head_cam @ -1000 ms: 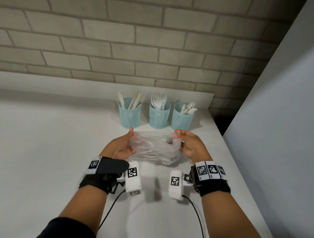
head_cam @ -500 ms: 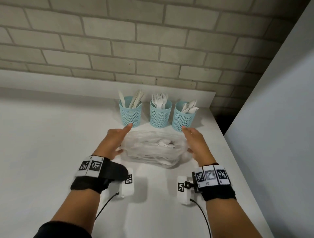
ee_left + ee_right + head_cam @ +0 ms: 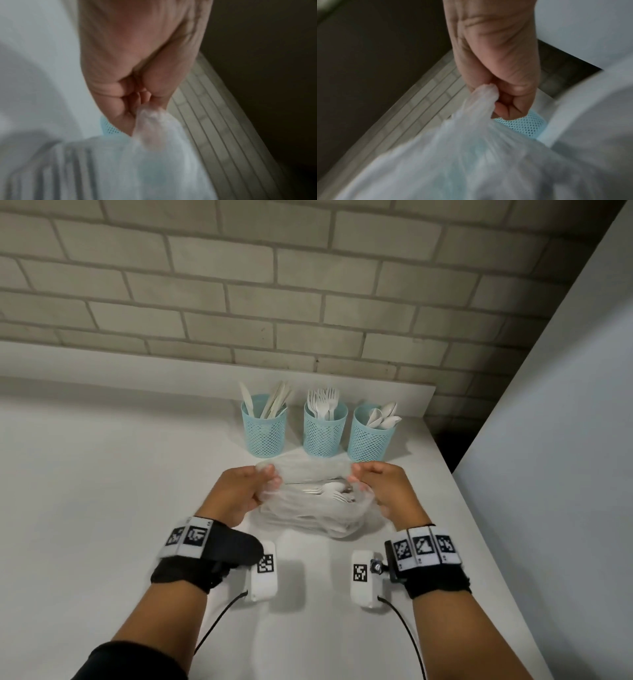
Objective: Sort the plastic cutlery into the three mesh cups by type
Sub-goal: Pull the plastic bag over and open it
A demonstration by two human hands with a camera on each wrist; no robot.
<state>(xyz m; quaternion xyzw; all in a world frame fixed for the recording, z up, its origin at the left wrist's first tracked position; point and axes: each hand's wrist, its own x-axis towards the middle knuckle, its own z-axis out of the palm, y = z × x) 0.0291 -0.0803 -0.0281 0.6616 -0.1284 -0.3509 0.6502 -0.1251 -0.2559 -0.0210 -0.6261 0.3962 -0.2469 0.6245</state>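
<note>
Hands both fisted on a clear crinkly plastic bag (image 3: 308, 508) of white cutlery, left hand (image 3: 239, 491) and right hand (image 3: 383, 491) gripping opposite edges, three light-blue mesh cups (image 3: 323, 429) just beyond, brick wall (image 3: 274, 285) farther back

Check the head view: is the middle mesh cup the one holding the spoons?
No: the middle mesh cup holds forks; the spoons stand in the right-hand cup.

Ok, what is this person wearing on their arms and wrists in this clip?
Bare forearms. Each wrist carries a black fabric band topped with white tiles printed with black square codes. A white capsule-shaped camera unit bearing its own code hangs inside each wrist, trailing a thin black cable. The right hand's unit has a black bracket with a screw. A black sleeve shows on the left arm only.
</note>
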